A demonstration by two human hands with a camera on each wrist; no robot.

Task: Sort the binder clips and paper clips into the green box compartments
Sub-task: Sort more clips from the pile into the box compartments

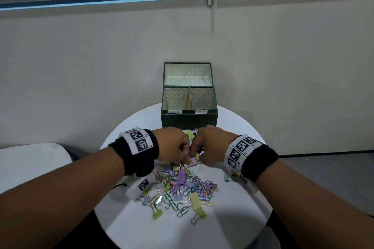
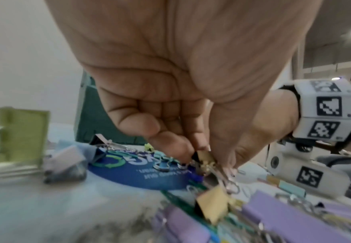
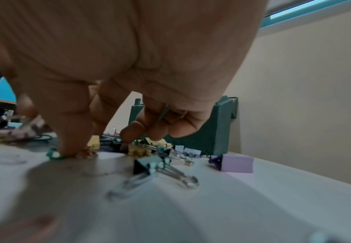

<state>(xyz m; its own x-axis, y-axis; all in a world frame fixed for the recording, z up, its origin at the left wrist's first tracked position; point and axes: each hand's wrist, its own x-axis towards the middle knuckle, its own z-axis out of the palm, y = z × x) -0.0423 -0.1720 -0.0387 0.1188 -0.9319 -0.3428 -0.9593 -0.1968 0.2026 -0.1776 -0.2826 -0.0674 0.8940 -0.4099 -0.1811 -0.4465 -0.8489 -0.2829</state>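
On the left we see the left hand (image 1: pixel 178 145), its fingers (image 2: pixel 170 148) pinching a small yellow binder clip (image 2: pixel 204 157) at the far edge of the pile of clips (image 1: pixel 182 186) on the white tabletop (image 1: pixel 232 218). Just right of it, the right hand (image 1: pixel 210 145) presses its thumb on a green paper clip (image 3: pixel 52 155), other fingers loosely curled. The green box (image 1: pixel 189 119) stands open just beyond both hands.

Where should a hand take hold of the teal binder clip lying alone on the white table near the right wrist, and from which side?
Best guess: pinch the teal binder clip across its folded body, coming straight down from above. It lies on its side on the white table, apart from its neighbours, with the wire handles lying flat towards the camera. The thin wires would likely swivel; the wedge body gives firmer faces.
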